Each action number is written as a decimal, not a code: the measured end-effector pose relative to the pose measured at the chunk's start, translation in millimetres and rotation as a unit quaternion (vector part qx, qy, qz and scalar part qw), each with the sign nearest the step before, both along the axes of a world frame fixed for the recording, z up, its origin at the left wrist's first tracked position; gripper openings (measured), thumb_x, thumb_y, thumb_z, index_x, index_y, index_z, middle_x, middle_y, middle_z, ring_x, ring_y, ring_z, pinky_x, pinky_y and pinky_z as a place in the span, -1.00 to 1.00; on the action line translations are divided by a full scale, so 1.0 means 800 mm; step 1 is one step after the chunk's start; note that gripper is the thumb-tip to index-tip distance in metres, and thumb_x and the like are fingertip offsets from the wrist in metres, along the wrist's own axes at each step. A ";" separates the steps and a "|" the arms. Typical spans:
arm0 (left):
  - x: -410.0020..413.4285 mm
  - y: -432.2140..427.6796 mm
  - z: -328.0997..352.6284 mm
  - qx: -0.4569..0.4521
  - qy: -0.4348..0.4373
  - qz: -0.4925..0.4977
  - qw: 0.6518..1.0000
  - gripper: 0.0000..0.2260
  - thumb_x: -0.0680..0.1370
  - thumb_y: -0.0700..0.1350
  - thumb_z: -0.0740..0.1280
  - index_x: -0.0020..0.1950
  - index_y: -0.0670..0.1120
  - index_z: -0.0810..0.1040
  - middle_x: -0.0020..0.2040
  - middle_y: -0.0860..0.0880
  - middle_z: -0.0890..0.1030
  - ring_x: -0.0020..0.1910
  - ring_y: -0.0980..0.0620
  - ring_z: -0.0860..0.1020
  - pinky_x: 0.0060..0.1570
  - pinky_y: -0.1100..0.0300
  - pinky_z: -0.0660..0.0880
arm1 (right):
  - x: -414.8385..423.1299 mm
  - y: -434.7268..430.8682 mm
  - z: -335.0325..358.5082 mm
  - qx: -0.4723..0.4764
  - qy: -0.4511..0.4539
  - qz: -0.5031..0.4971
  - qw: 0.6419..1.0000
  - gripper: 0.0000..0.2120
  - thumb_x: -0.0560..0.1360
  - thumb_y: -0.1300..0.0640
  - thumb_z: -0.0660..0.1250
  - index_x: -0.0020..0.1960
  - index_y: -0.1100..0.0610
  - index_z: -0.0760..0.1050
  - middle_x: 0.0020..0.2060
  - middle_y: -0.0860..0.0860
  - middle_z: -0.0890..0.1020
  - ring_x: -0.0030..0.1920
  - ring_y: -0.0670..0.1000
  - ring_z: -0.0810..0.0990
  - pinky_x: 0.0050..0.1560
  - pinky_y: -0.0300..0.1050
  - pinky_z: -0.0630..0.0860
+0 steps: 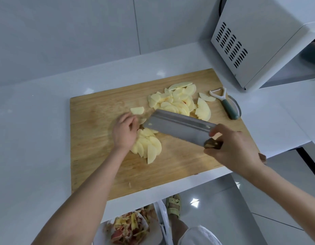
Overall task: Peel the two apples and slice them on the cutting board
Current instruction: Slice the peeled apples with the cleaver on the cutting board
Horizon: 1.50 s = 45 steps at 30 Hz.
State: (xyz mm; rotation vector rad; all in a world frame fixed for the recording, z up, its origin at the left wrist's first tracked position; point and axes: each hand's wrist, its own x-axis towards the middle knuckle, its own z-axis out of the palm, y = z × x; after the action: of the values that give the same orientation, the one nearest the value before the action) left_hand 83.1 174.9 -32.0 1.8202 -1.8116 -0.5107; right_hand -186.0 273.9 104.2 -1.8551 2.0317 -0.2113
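A wooden cutting board (100, 167) lies on the white counter. A big heap of pale peeled apple slices (178, 101) sits at its far right. A smaller fan of slices (149, 147) lies in the middle, with one loose slice (137, 110) beyond it. My left hand (124, 132) rests with curled fingers on the last bit of apple at the fan's far end. My right hand (231, 149) grips the wooden handle of a broad steel cleaver (178, 127), whose blade slants over the board beside my left fingers.
A white peeler with a green handle (227, 105) lies at the board's far right edge. A white microwave (262, 43) stands at the back right. Below the counter's front edge, a bin with red and yellow peels (132, 227) stands beside my sandalled foot (173, 204).
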 end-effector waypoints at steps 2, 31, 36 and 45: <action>0.003 0.016 -0.001 -0.033 0.014 0.043 0.998 -0.58 0.59 0.08 0.15 0.23 -0.16 0.58 0.26 -0.15 0.55 0.29 -0.16 0.46 0.25 -0.03 0.38 | -0.018 -0.006 0.005 0.024 -0.129 -0.059 0.990 -0.81 0.37 0.08 0.47 -0.10 -0.01 0.48 -0.38 -0.03 0.64 -0.39 -0.01 0.51 -0.31 -0.12 0.43; 0.006 -0.043 0.027 0.039 0.182 0.083 0.979 -0.71 0.65 0.02 0.14 0.20 -0.07 0.56 0.17 -0.04 0.59 0.14 0.02 0.53 0.10 0.12 0.43 | -0.028 -0.051 -0.035 0.132 -0.293 0.019 0.947 -0.82 0.41 0.14 0.47 -0.29 0.02 0.50 -0.53 -0.06 0.47 -0.51 -0.09 0.40 -0.43 -0.22 0.37; 0.069 -0.057 0.028 0.145 0.205 0.144 0.957 -0.83 0.63 -0.01 0.19 -0.01 0.01 0.57 0.02 -0.03 0.61 0.06 -0.04 0.56 0.14 0.03 0.45 | 0.012 -0.053 -0.039 0.202 -0.223 0.173 0.938 -0.71 0.45 0.19 0.40 -0.35 -0.07 0.42 -0.51 -0.30 0.49 -0.46 -0.23 0.47 -0.42 -0.40 0.33; 0.096 -0.044 0.035 0.171 0.191 0.130 0.958 -0.82 0.63 -0.07 0.21 0.10 -0.07 0.58 0.00 -0.02 0.61 0.02 -0.01 0.54 0.18 0.02 0.47 | 0.031 -0.095 -0.066 0.265 -0.229 0.148 0.925 -0.88 0.44 0.20 0.35 -0.27 0.15 0.50 -0.49 0.06 0.50 -0.48 0.04 0.47 -0.43 -0.10 0.44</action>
State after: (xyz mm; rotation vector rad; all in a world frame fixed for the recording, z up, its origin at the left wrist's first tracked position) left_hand 159.6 139.6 -3.8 1.9735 -1.2615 -1.0408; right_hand -161.3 198.3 51.7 -1.5527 1.3093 -0.0018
